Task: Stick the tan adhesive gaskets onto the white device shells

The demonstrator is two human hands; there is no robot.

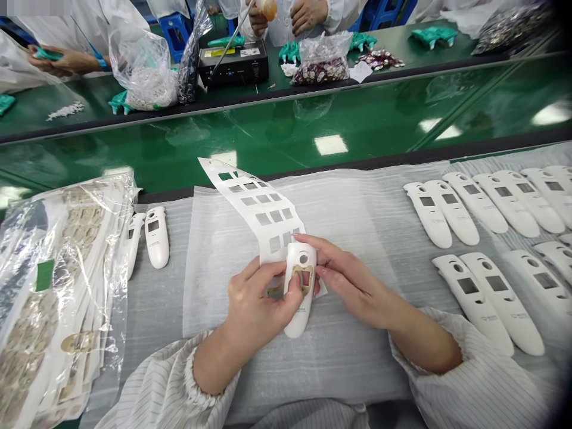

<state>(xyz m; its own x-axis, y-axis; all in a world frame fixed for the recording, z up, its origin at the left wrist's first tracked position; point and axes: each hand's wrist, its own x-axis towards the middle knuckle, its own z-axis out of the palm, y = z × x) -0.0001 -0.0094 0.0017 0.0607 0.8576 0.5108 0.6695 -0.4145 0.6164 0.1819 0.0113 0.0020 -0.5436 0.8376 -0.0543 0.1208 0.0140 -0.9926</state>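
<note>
Both hands close on a casing with a gold-toned window frame

The left hand [261, 304] wraps the white plastic casing [300, 316], its thumb pressed near the gold-toned frame [304, 280] around the casing's window. The fingers of the right hand [351, 277] pinch the casing's upper end, so both grips are closed on it, low over the white foam sheet [357, 357]. A white die-cut strip [254, 202] with rows of square openings runs from beneath the hands. To the right, rows of matching casings [473, 202] lie side by side, their windows dark, with no gold showing. Two more casings [157, 237] lie left of the hands. Further left, a clear plastic bag [58, 286] holds many stacked sheets of gold-toned pieces, so plenty appear left over. Across the green bench, a co-worker's hands [304, 15] work separately
</note>
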